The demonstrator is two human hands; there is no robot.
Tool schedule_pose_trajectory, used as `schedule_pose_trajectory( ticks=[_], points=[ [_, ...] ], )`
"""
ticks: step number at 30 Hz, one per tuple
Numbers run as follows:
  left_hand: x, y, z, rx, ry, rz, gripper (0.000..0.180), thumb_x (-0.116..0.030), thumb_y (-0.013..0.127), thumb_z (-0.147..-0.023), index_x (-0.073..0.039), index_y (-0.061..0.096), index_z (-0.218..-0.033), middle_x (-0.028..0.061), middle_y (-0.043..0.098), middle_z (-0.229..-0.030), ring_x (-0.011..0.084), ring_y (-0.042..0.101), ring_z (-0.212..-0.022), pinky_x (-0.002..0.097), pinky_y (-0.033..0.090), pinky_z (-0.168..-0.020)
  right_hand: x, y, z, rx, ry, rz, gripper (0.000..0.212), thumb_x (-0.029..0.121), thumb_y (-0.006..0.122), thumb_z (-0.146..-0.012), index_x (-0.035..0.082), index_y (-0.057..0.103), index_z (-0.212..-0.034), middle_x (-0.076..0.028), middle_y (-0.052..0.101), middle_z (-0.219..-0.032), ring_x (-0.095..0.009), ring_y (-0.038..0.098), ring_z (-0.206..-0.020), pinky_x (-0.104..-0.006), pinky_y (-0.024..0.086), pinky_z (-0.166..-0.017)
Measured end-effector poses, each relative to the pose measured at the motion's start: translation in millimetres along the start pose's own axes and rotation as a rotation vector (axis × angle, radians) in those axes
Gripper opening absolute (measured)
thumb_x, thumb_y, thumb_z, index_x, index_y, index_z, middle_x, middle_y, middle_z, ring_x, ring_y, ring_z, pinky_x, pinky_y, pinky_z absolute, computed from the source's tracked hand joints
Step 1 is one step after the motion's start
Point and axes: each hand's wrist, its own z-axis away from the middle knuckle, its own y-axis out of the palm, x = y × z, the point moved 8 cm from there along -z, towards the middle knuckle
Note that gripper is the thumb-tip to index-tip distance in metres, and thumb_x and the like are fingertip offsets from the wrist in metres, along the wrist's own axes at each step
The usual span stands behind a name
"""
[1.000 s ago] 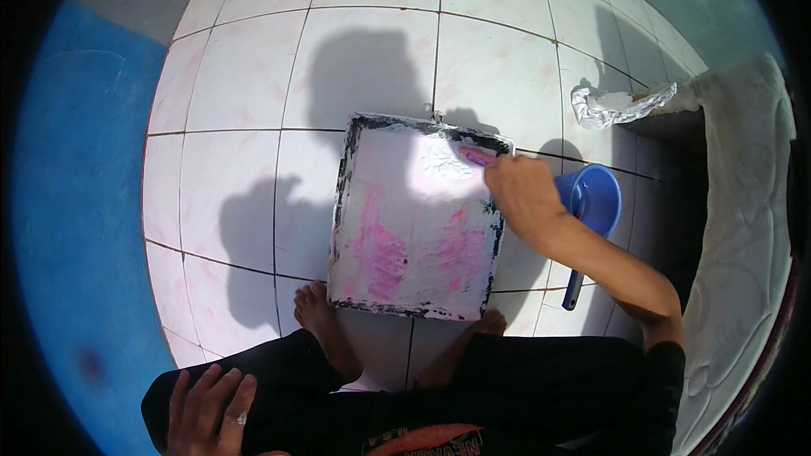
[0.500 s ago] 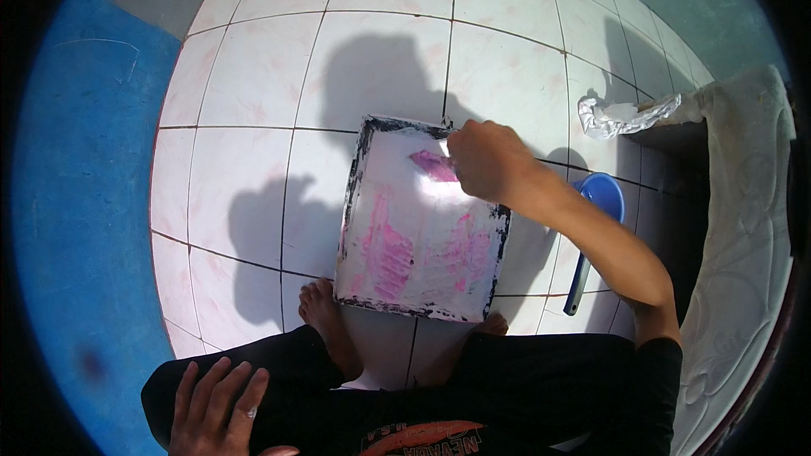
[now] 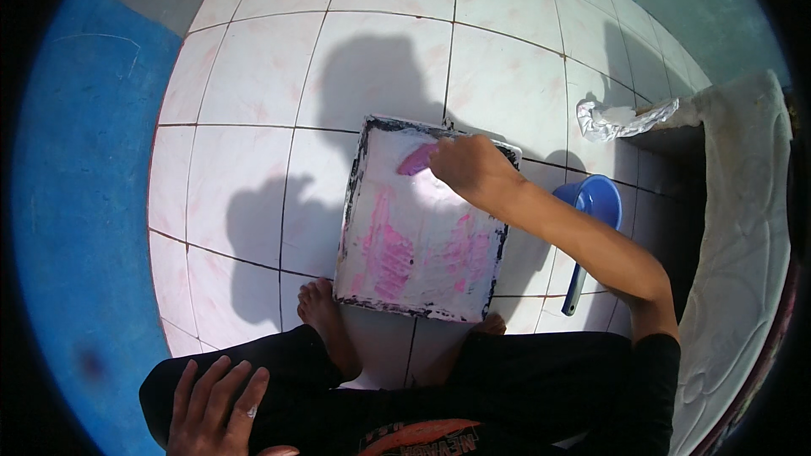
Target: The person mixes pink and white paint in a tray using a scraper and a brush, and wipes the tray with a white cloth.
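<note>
My right hand (image 3: 470, 167) is closed over the far part of a shallow tray (image 3: 502, 266) whose pale rim is blotched with black. Out of its fingers sticks a small pink flat-looking tool (image 3: 415, 159), mostly hidden by the hand, so its exact kind is unclear. It touches or hovers just over the white coating (image 3: 431, 203) in the tray. Pink streaks (image 3: 390, 257) with ridged marks run through the near half of that coating. My left hand (image 3: 213, 409) rests on my left thigh with fingers apart, holding nothing; a white smear shows on one finger.
A blue dipper (image 3: 601, 199) with a long handle lies to the right, partly behind my right forearm. Beyond it, a crumpled white wrapper (image 3: 617, 120) sits by a pale tiled-looking ledge (image 3: 735, 203). My bare feet flank the tray's near edge. A blue wall (image 3: 84, 203) stands at left.
My right hand has shifted left and slightly nearer across the far part of the tray, bringing the pink tool with it. My left hand has stayed in place.
</note>
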Motion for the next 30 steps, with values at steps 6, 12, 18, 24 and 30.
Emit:
schedule_pose_trajectory(
  ticks=[6,12,18,24,30],
  points=[
    [7,-2,-1,-0.206,-0.058,0.311,0.077,-0.026,0.071,-0.078,-0.008,0.037,-0.144,0.0138,0.043,-0.14,0.033,0.038,-0.132,0.0484,0.026,-0.114,-19,-3,39,0.251,0.084,0.168,0.006,0.005,0.061,-0.075,0.004,0.066,-0.078,-0.017,0.065,-0.082,-0.031,0.067,-0.075,-0.0392,0.054,-0.062],
    [5,-2,1,-0.005,-0.009,0.018,0.078,-0.025,0.073,-0.076,-0.008,0.037,-0.143,0.0139,0.044,-0.139,0.0335,0.038,-0.132,0.0481,0.026,-0.113,-24,-25,54,0.224,0.345,0.229,0.009,0.004,0.064,-0.071,0.003,0.068,-0.08,-0.015,0.065,-0.077,-0.032,0.067,-0.07,-0.04,0.054,-0.06],
    [3,-2,1,0.019,-0.001,0.062,0.079,-0.024,0.074,-0.075,-0.008,0.037,-0.143,0.014,0.044,-0.139,0.0344,0.038,-0.132,0.0482,0.027,-0.113,-27,-5,36,0.22,0.393,-0.015,0.01,0.009,0.064,-0.07,0.001,0.065,-0.077,-0.019,0.064,-0.073,-0.035,0.066,-0.069,-0.0429,0.053,-0.064],
    [0,-3,4,0.012,0.0,0.046,0.079,-0.025,0.074,-0.075,-0.007,0.037,-0.143,0.0145,0.043,-0.139,0.0351,0.036,-0.132,0.0486,0.027,-0.113,-4,-10,-1,0.226,0.227,-0.009,0.007,0.004,0.062,-0.073,0.004,0.065,-0.079,-0.015,0.065,-0.076,-0.031,0.066,-0.067,-0.0402,0.052,-0.059],
    [-1,-1,4,0.018,-0.002,0.043,0.077,-0.026,0.073,-0.077,-0.007,0.038,-0.143,0.0146,0.043,-0.139,0.0356,0.037,-0.132,0.0492,0.026,-0.113,13,8,-7,0.319,0.159,0.256,0.024,0.003,0.062,-0.074,0.003,0.062,-0.098,-0.012,0.064,-0.086,-0.023,0.068,-0.073,-0.0321,0.051,-0.055]
  ],
)
